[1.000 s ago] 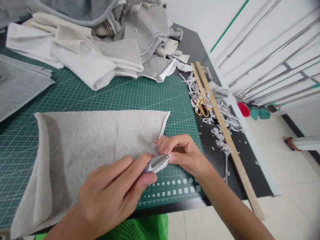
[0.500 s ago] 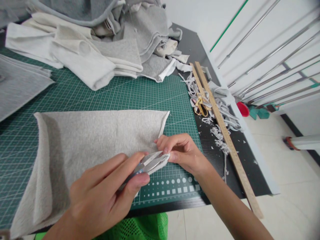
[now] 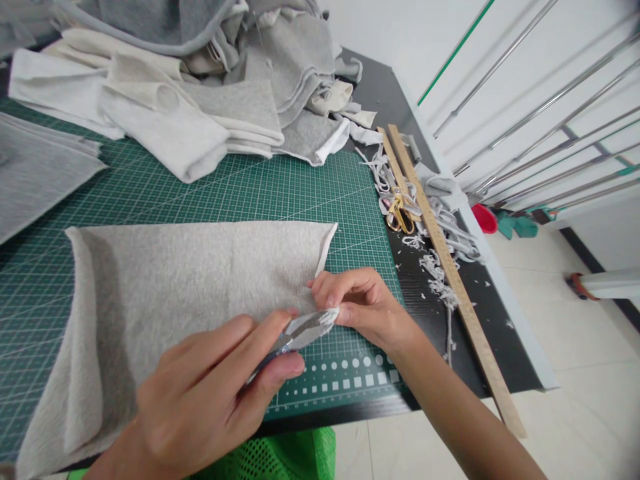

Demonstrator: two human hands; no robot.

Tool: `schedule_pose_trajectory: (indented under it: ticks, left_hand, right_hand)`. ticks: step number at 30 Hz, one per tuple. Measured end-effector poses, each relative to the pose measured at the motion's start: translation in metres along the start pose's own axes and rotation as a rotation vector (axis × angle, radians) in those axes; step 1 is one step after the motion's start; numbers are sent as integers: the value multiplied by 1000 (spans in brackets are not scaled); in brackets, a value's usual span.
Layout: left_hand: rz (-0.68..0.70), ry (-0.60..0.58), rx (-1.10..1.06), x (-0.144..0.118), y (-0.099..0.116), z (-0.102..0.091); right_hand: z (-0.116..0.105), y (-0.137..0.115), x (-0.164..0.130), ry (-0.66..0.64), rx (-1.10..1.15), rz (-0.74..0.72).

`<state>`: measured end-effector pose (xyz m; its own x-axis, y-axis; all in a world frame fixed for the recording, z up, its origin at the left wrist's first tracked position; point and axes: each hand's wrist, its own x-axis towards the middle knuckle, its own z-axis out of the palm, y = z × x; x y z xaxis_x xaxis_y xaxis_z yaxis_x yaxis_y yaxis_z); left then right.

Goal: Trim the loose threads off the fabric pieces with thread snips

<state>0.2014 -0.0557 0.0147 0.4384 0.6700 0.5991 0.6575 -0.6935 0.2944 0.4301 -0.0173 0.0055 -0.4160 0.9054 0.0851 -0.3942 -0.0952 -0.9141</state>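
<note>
Light grey fabric [image 3: 200, 267] lies on the green cutting mat [image 3: 240, 187], its left and right edges turned up. My left hand [image 3: 215, 380] is closed around small thread snips [image 3: 300, 331], blades pointing right toward the fabric's edge. Those blades now look nearly together at the edge. Just to their right, my right hand [image 3: 365, 307] pinches the right side of the fabric between thumb and fingers. The snips' handle is mostly hidden in my left hand.
Heaped grey and white fabric pieces [image 3: 190, 127] cover the back of the mat. To the right lie gold-handled scissors [image 3: 399, 213], a long wooden ruler [image 3: 440, 247] and thread scraps [image 3: 440, 280]. A green mesh basket [image 3: 300, 457] stands below the table's front edge.
The snips' blades have closed together at the fabric edge, where they stood apart before. My left thumb has shifted slightly right; my right hand keeps its pinch in nearly the same place.
</note>
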Motion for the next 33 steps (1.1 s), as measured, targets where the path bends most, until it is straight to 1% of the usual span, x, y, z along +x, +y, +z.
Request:
schedule_pose_trajectory:
  ticks: [8, 12, 14, 19, 23, 26, 33]
  left_hand:
    - [25, 41, 19, 10, 2, 2]
    - [29, 40, 17, 8, 3, 3]
    - [10, 31, 6, 6, 3, 4]
    - [-8, 57, 4, 5, 2, 2]
    - [-14, 13, -12, 1, -1, -2]
    - [17, -14, -28, 0, -2, -2]
    - [39, 43, 5, 8, 4, 2]
  right_hand:
    - [1, 0, -1, 42, -17, 17]
    - [1, 0, -1, 30, -17, 12]
    - [1, 0, -2, 30, -13, 9]
    - [1, -1, -1, 13, 6, 0]
    - [0, -1, -1, 15, 13, 4]
    - [0, -1, 0, 10, 8, -4]
    - [0, 1, 0, 9, 6, -23]
